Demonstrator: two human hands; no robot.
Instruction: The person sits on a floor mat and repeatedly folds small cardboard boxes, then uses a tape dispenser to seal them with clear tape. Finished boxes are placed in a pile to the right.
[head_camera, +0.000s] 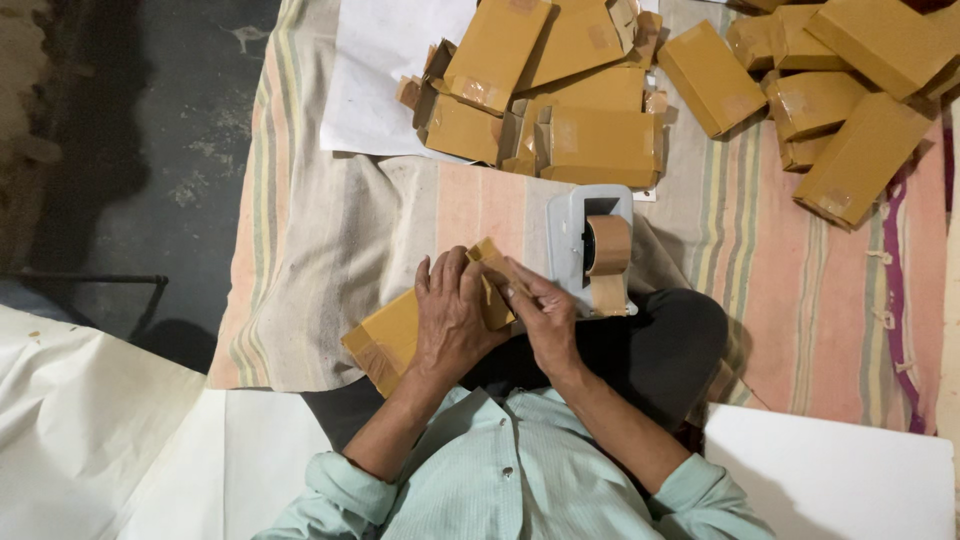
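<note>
Both hands close on a long brown cardboard box lying across the person's lap: the left hand presses flat over its top, fingers wrapped at the far end, while the right hand pinches the open end flaps. Light, stiff yet easily dented, the box looks best held by its long edges, with the flaps folded gently. Just beyond the right hand sits a grey tape dispenser with a brown roll, on a striped pastel cloth. Farther off, a heap of similar brown boxes rests partly on a white sheet, and more boxes lie at far right.
</note>
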